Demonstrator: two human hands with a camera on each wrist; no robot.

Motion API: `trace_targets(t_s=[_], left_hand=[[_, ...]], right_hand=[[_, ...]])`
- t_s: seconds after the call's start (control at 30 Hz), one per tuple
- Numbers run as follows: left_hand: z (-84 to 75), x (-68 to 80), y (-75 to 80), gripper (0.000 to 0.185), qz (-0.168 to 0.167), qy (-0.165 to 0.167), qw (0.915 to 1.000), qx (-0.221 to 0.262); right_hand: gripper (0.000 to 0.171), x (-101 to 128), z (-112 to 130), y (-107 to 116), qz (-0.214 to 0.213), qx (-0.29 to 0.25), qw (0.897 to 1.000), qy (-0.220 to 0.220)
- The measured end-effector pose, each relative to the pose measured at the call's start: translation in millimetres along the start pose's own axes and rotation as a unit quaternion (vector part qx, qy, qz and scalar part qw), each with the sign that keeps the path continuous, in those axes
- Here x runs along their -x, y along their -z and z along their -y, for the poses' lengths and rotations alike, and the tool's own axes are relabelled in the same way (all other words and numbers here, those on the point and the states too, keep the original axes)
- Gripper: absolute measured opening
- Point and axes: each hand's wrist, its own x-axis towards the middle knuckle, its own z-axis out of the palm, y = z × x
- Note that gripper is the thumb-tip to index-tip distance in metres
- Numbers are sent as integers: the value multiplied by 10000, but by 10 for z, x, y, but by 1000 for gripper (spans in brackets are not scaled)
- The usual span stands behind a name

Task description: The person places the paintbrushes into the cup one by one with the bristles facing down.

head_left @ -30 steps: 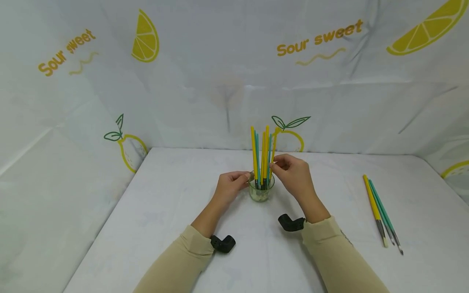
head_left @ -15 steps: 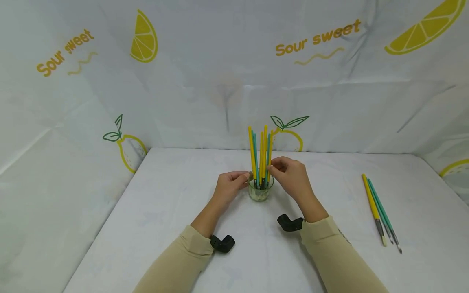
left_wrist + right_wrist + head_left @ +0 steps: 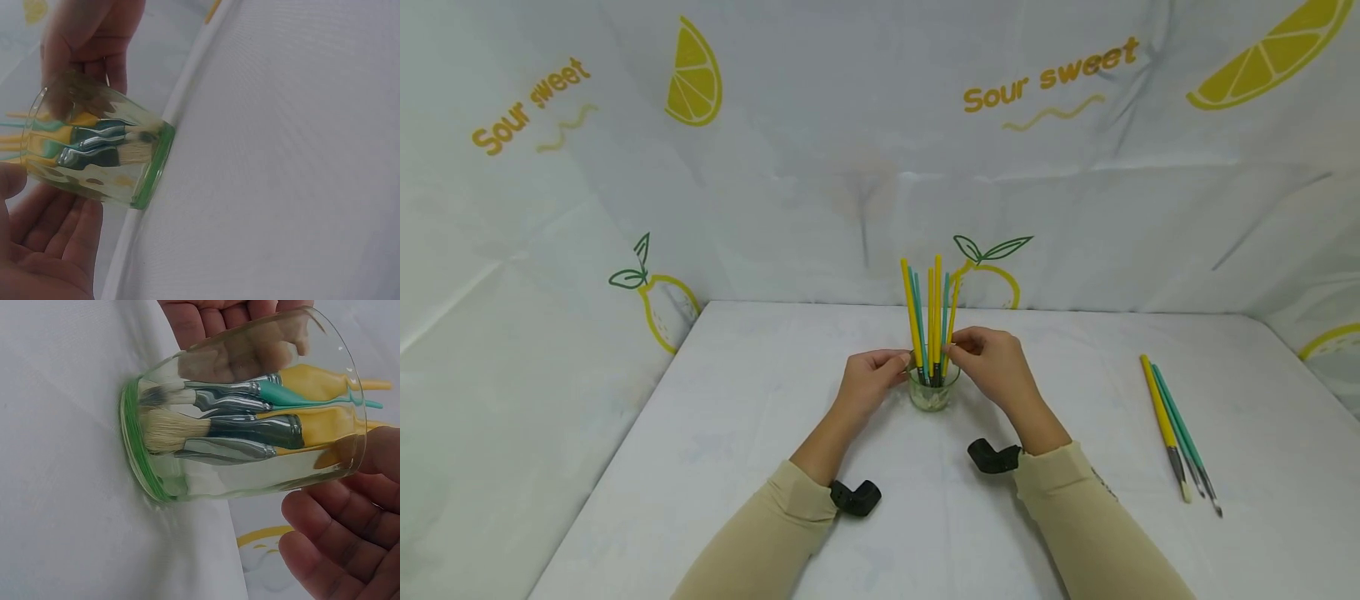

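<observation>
Glass (image 3: 933, 392) between hands; left hand (image 3: 868, 385) grips rim, right hand (image 3: 996, 367) pinches yellow brush (image 3: 952, 321).

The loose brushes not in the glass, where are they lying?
In the head view the loose brushes lie side by side on the table's right side, well apart from the glass and the right hand.

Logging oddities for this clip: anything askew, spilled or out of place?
Nothing spilled or damaged. Only oddity: three brushes lie loose on the table, apart from the glass holding the others bristles down. Both hands, left and right, are at its rim.
</observation>
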Motion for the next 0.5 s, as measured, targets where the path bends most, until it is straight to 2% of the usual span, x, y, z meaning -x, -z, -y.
trace_targets(t_s=[0.27, 0.4, 0.5], left_hand=[[-13, 13, -25, 29, -13, 39, 10000, -80], [-21, 11, -33, 29, -11, 25, 10000, -96], [73, -73, -5, 29, -34, 65, 9999, -90]], right_hand=[[33, 29, -39, 170, -43, 160, 9998, -68], [34, 93, -88, 391, -222, 383, 9990, 28], [36, 164, -168, 612, -395, 617, 9973, 64]])
